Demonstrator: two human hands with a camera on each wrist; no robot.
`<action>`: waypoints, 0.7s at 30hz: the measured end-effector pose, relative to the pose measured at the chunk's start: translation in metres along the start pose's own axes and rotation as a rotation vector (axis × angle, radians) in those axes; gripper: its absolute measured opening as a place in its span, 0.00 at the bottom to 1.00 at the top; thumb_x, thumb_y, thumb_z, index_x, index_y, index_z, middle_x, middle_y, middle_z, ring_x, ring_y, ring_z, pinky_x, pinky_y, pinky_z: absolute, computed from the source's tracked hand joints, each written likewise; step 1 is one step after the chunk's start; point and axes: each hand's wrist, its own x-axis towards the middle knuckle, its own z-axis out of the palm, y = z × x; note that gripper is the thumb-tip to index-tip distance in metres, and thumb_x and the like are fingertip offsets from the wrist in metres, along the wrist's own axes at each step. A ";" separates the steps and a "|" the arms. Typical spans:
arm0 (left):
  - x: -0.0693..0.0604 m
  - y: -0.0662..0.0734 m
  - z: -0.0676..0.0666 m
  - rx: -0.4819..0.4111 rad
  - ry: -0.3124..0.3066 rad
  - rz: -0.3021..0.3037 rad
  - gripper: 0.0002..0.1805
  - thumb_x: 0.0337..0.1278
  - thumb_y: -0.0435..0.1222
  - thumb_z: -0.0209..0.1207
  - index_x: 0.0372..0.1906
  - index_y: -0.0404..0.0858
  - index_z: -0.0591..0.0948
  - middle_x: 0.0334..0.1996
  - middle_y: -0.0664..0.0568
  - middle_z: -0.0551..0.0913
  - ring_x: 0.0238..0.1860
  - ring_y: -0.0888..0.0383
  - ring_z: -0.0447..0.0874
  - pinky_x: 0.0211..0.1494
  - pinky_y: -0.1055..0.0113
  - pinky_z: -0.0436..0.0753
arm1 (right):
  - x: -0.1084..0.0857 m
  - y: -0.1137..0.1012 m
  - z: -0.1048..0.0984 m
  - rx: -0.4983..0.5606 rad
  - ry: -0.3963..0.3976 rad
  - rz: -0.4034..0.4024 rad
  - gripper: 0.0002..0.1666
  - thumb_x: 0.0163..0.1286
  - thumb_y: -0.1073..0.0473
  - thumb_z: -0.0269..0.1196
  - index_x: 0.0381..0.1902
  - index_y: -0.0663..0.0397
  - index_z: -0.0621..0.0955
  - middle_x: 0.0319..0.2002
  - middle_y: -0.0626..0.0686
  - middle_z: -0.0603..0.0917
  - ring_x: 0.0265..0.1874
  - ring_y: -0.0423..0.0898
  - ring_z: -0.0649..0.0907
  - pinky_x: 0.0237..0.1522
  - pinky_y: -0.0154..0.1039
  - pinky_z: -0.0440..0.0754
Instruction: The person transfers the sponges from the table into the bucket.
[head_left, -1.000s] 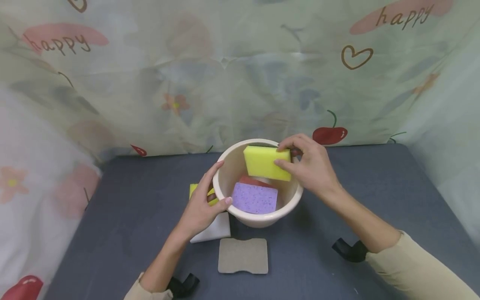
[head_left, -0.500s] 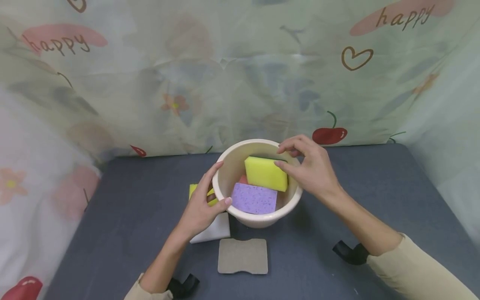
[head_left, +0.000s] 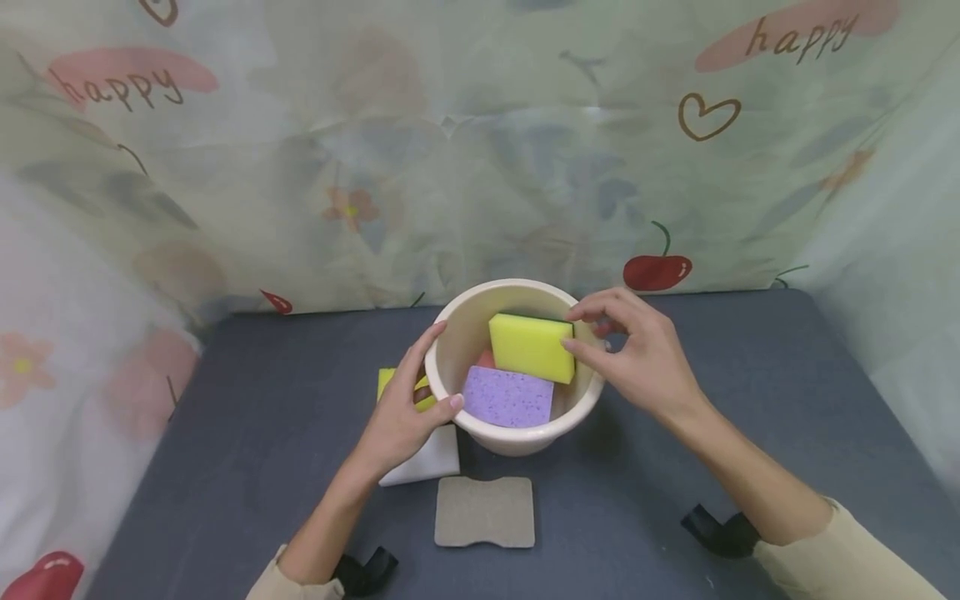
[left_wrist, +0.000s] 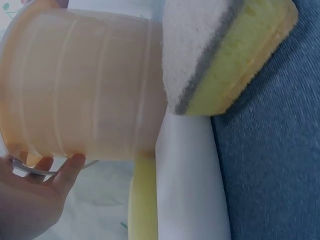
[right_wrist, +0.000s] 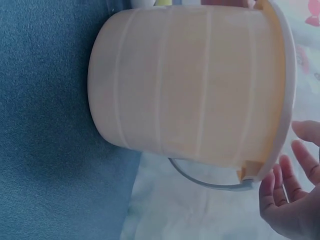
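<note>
A cream bucket (head_left: 517,442) stands upright on the table. Its rim is held by my left hand (head_left: 405,417), thumb on the near-left edge and fingers around the outside. Inside, a yellow sponge (head_left: 528,346) with a dark backing leans behind a speckled purple sponge (head_left: 508,397). A bit of something red (head_left: 487,359) shows beneath them. My right hand (head_left: 648,358) hovers at the bucket's right rim, thumb and fingers apart, with nothing between them. In the right wrist view, the right-hand fingers (right_wrist: 295,185) are loosely bent beside the rim and the bucket's grey handle (right_wrist: 210,185).
In front of the bucket lies a notched sponge (head_left: 485,512) with a greyish pad over a yellow layer. A white block (head_left: 427,458) and a yellow piece (head_left: 386,379) sit left of the bucket, partly behind my left hand. A patterned curtain (head_left: 450,167) hangs behind the dark table.
The yellow sponge has left my right hand's fingers and dropped lower into the bucket. My right hand has since shifted slightly right. The left hand stays on the rim.
</note>
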 end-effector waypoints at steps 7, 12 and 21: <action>-0.002 0.001 -0.002 0.024 0.000 -0.011 0.51 0.59 0.35 0.66 0.80 0.58 0.48 0.78 0.56 0.52 0.69 0.48 0.68 0.62 0.51 0.76 | -0.009 0.000 -0.004 -0.008 -0.002 0.020 0.18 0.58 0.61 0.75 0.48 0.50 0.87 0.45 0.48 0.83 0.39 0.44 0.80 0.41 0.30 0.77; -0.008 0.000 -0.005 0.139 0.020 -0.008 0.52 0.60 0.40 0.68 0.79 0.61 0.46 0.77 0.59 0.52 0.68 0.51 0.69 0.62 0.54 0.77 | -0.013 0.004 -0.007 -0.007 0.005 0.031 0.19 0.58 0.62 0.75 0.50 0.49 0.87 0.47 0.46 0.83 0.41 0.44 0.80 0.42 0.30 0.76; -0.029 -0.005 -0.009 0.228 0.012 -0.035 0.53 0.59 0.44 0.68 0.80 0.59 0.45 0.77 0.58 0.53 0.66 0.53 0.73 0.61 0.55 0.78 | -0.021 0.012 -0.010 0.005 0.004 0.065 0.20 0.60 0.63 0.74 0.51 0.48 0.87 0.50 0.44 0.83 0.44 0.44 0.81 0.44 0.30 0.76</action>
